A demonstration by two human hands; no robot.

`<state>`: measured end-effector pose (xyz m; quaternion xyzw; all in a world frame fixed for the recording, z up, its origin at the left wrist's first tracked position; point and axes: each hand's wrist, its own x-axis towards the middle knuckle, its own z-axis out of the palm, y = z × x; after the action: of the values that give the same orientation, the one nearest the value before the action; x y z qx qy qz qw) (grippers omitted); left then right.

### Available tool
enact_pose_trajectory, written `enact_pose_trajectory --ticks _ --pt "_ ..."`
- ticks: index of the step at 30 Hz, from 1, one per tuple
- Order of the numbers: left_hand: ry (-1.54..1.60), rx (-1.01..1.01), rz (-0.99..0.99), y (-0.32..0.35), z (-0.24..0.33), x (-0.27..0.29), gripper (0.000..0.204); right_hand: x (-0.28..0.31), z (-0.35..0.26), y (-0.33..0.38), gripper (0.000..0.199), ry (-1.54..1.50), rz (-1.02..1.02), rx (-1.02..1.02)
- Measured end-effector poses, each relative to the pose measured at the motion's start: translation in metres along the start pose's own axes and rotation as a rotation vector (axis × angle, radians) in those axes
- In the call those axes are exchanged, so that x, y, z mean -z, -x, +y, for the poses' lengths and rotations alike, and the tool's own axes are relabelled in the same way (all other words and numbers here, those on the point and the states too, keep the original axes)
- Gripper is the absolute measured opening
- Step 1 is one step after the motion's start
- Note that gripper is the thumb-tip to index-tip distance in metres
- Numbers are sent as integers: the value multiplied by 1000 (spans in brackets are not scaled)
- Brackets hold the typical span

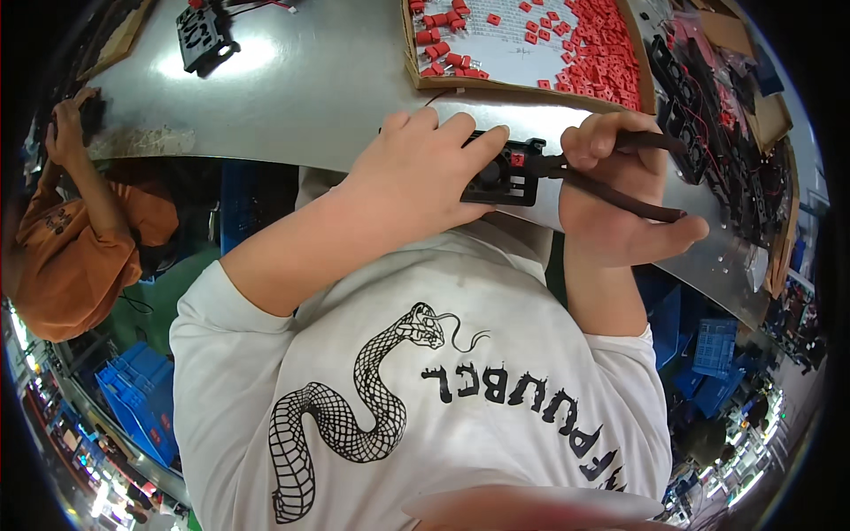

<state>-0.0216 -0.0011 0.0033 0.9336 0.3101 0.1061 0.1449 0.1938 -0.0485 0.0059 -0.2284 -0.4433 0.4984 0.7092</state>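
Observation:
Under my left hand [421, 168] is a black plastic housing [522, 188], held at the table's near edge with my fingers closed over it. A small red piece [517, 160] shows on the housing's right part. My right hand [611, 208] grips pliers [611, 195] with dark brown handles spread apart, one under the curled fingers and the other across the palm towards the thumb. The pliers' jaws point left and meet the housing beside the red piece; whether they bite on it I cannot tell.
A shallow cardboard tray [522, 86] holds many small red parts beyond my hands. Another black housing [202, 40] lies at the far left of the metal table [319, 80]. Black housings with wires [677, 80] pile up at the right. A person in orange [75, 257] works at the left.

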Motion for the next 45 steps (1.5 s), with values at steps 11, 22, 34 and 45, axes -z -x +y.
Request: enact_pose_trajectory --ticks 11,22,34,45 --pt "-17 21 -12 1 3 0 73 6 12 10 114 -86 -6 82" --pt "36 -64 11 1 -5 0 70 18 11 -34 100 -97 -569 -117" --pt "175 -106 -79 -3 -5 5 57 -6 -12 -68 120 179 -473 -546" --pt "71 -74 -34 -1 -1 -1 70 17 -2 10 133 -109 -181 55"
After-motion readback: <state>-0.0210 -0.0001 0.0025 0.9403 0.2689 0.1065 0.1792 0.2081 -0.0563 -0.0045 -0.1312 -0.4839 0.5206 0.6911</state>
